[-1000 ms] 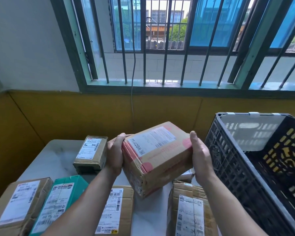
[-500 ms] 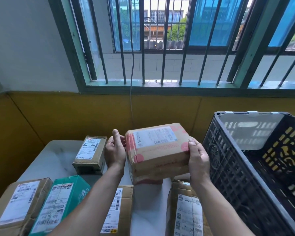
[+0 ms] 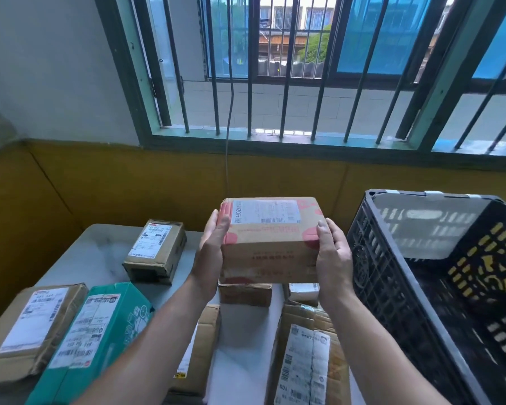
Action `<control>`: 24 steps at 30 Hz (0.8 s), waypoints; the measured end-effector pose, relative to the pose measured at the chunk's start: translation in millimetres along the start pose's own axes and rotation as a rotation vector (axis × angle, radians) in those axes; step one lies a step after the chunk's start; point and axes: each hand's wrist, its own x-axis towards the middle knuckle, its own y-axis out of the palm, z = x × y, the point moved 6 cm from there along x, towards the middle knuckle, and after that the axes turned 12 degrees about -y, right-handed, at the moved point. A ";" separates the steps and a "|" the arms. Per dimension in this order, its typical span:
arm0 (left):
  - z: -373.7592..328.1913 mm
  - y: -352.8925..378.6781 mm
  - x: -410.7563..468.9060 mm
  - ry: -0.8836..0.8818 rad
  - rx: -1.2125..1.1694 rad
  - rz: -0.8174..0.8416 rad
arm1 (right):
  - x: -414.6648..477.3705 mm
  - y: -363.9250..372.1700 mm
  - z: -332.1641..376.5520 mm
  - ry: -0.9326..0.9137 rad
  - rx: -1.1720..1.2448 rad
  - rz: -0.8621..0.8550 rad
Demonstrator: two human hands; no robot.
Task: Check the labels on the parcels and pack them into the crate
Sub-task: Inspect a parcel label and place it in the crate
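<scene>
I hold a brown cardboard parcel (image 3: pixel 270 252) with pink marks and a white label on its top, level above the table. My left hand (image 3: pixel 212 248) grips its left end and my right hand (image 3: pixel 332 254) grips its right end. The black plastic crate (image 3: pixel 392 287) stands just to the right of the parcel, tilted toward me, with its inside dark and no parcel visible in it. More labelled parcels lie on the white table (image 3: pixel 100 255) below and to the left.
On the table lie a small brown box (image 3: pixel 155 249) at the back, a brown parcel (image 3: pixel 32 328) and a green box (image 3: pixel 97 334) at the left, a crumpled parcel (image 3: pixel 307 358) near me, and small parcels (image 3: pixel 244 293) under the held one. A yellow wall and barred window stand behind.
The held parcel has turned from tilted to level and square to me, and it has risen slightly and shifted a little toward the crate. Both hands stay on its ends.
</scene>
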 end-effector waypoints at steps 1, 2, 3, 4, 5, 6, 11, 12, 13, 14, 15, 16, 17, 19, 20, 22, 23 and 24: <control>-2.0 2.2 -2.7 0.000 0.003 -0.004 | 1.6 -0.6 2.4 -0.002 0.002 0.009; -3.9 3.6 -5.4 0.001 0.004 -0.010 | 3.3 -1.1 5.1 -0.005 0.000 0.019; -6.5 4.6 -7.5 0.007 0.004 -0.015 | 4.7 -1.1 7.1 -0.006 -0.006 0.028; -10.1 6.1 -10.8 0.015 0.005 -0.019 | 5.5 -1.0 9.2 -0.010 -0.012 0.040; -12.9 8.1 -15.0 0.023 0.002 -0.015 | 4.3 -2.1 12.9 -0.018 -0.020 0.049; -16.0 11.1 -18.6 0.025 0.003 -0.016 | 4.4 -3.0 17.2 -0.026 -0.026 0.056; -30.7 25.4 -32.1 0.011 0.015 0.052 | 1.8 -15.4 44.6 -0.098 -0.082 0.074; -33.5 27.3 -31.2 0.002 0.007 0.062 | 2.7 -16.5 50.8 -0.112 -0.098 0.090; -36.0 31.6 -33.7 -0.004 0.006 0.076 | 1.8 -21.6 56.4 -0.120 -0.107 0.092; -36.9 35.0 -37.6 -0.015 -0.001 0.089 | -0.4 -26.7 62.5 -0.129 -0.117 0.093; -39.7 43.6 -42.7 -0.011 -0.001 0.118 | -3.2 -37.4 73.8 -0.153 -0.135 0.078; -40.2 50.7 -45.3 -0.004 0.003 0.147 | -4.3 -46.8 82.2 -0.169 -0.164 0.064; -41.6 60.2 -47.6 0.001 0.011 0.167 | -3.5 -57.1 89.3 -0.178 -0.203 0.046; -43.7 79.9 -53.0 0.025 0.018 0.208 | -1.4 -77.6 100.4 -0.185 -0.267 0.019; -45.1 88.9 -55.6 0.037 0.017 0.224 | 0.1 -86.6 104.2 -0.178 -0.277 0.009; -45.6 105.0 -56.6 0.048 0.019 0.253 | 2.9 -102.0 109.7 -0.167 -0.279 -0.017; -45.0 117.1 -59.8 0.044 0.024 0.278 | 4.1 -113.5 111.7 -0.173 -0.281 -0.035; -44.5 129.3 -62.6 0.045 0.019 0.302 | 5.7 -125.6 114.4 -0.185 -0.286 -0.051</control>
